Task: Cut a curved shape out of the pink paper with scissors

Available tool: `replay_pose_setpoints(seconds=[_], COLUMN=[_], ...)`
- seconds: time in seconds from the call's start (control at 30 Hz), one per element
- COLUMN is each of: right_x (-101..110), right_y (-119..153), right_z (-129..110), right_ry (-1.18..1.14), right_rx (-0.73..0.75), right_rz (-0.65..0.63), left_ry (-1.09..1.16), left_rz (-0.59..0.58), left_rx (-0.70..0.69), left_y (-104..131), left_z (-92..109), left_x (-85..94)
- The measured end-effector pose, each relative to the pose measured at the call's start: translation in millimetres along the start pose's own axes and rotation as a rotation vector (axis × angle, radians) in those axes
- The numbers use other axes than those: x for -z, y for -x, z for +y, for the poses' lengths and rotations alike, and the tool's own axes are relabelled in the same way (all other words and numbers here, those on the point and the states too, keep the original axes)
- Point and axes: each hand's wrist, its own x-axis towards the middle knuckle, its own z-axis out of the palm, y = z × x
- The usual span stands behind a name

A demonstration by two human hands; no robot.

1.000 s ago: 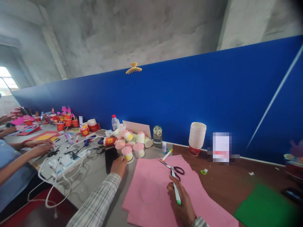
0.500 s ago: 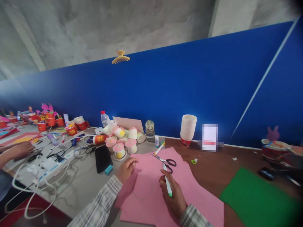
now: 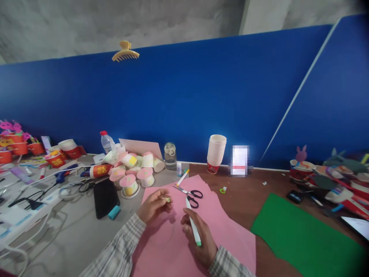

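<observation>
My right hand grips a white marker with a green end over a stack of pink paper sheets. A faint pencilled circle shows on the top sheet. My left hand hovers above the pink paper and pinches a small pale green marker cap. Black-handled scissors lie on the paper just beyond both hands. A second marker rests at the paper's far edge.
Decorated paper cups with pink tops cluster at the left, next to a black phone and a blue eraser. A stack of white cups, a glass jar and a water bottle line the blue wall. Green paper lies to the right. Cables and a power strip sprawl at the far left.
The view has swung right. My left hand came from the paper cups onto the pink paper and now pinches the marker cap. My right hand keeps holding the marker.
</observation>
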Motion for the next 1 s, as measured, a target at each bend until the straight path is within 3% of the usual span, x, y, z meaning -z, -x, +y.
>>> replay_pose_setpoints(seconds=[0.1, 0.17, 0.5, 0.8, 1.0], right_x=[7, 9, 8, 6, 3], right_y=[0, -2, -2, -3, 2], right_z=[-6, -10, -13, -12, -5], right_ry=[-0.031, -0.034, -0.004, 0.053, 0.097], right_rx=[0.083, 0.156, 0.215, 0.220, 0.337], right_rz=[-0.158, -0.185, -0.219, -0.260, -0.248], left_ry=[-0.039, -0.060, -0.152, -0.374, -0.550], left_rz=[-0.086, -0.123, -0.145, -0.183, -0.145], left_rx=[0.029, 0.052, 0.065, 0.016, -0.021], left_y=[4, 5, 8, 20, 37], left_z=[-4, -7, -14, -14, -19], left_x=[-6.4, -7.7, -9.9, -29.5, -39.0])
